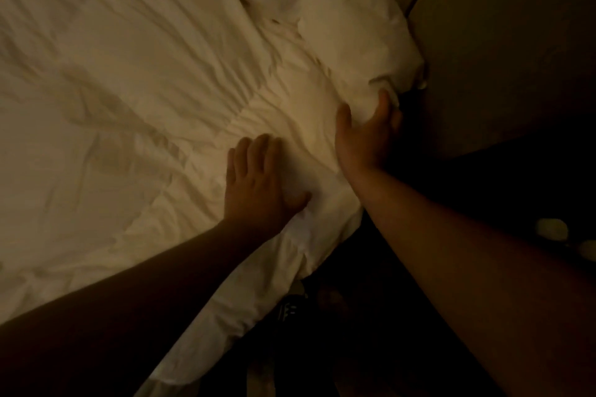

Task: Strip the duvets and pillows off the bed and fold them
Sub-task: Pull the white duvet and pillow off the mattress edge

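Stripping looks barely begun: left hand [261,177] presses flat, fingers straight and together, on the rumpled duvet [135,100] covering the bed, while right hand [367,135] seemingly curls round the pillow [351,39] corner, next needing a pull clear.

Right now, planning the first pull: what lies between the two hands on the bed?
In the head view, only wrinkled white duvet lies between the left hand, flat on it, and the right hand, which curls on the pillow corner.

Both forearms are bare to the frame edge, with no sleeves, rings or watch showing
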The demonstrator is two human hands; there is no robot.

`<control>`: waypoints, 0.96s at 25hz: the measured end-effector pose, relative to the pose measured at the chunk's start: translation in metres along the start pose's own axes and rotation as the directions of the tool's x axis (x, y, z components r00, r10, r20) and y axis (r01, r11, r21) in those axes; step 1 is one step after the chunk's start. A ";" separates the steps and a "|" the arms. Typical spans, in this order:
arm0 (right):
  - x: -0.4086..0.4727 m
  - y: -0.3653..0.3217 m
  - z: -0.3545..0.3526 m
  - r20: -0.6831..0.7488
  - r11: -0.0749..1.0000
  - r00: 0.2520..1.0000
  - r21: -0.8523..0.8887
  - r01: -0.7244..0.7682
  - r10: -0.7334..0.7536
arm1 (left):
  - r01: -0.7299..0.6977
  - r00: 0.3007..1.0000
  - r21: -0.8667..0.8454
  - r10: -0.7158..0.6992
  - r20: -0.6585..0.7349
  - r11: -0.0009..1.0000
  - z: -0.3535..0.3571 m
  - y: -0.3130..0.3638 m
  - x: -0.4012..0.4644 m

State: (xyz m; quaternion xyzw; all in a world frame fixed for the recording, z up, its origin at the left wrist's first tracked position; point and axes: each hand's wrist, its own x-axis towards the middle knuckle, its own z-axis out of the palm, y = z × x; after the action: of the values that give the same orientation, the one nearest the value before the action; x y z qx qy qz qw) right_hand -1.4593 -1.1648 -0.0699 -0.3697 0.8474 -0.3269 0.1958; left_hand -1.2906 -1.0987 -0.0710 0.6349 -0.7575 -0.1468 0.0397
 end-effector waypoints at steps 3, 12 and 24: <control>0.032 -0.010 0.031 0.040 0.995 0.999 -0.099 -0.007 0.011 | 0.041 0.996 0.057 -0.045 0.081 0.998 0.012 -0.007 0.013; 0.034 0.030 0.005 0.233 0.997 0.972 -0.065 0.047 -0.030 | 0.146 0.929 0.074 -0.162 0.334 0.987 0.012 0.020 0.061; 0.025 0.077 -0.101 -0.084 0.998 0.996 -0.059 -0.038 0.033 | 0.004 0.898 -0.089 0.035 0.439 0.996 0.003 0.135 0.005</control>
State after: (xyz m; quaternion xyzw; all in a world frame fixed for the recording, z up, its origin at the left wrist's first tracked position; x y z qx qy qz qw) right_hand -1.5723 -1.1026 -0.0542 -0.3465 0.8707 -0.3126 0.1550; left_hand -1.4206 -1.0831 -0.0375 0.5769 -0.7447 -0.3193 -0.1036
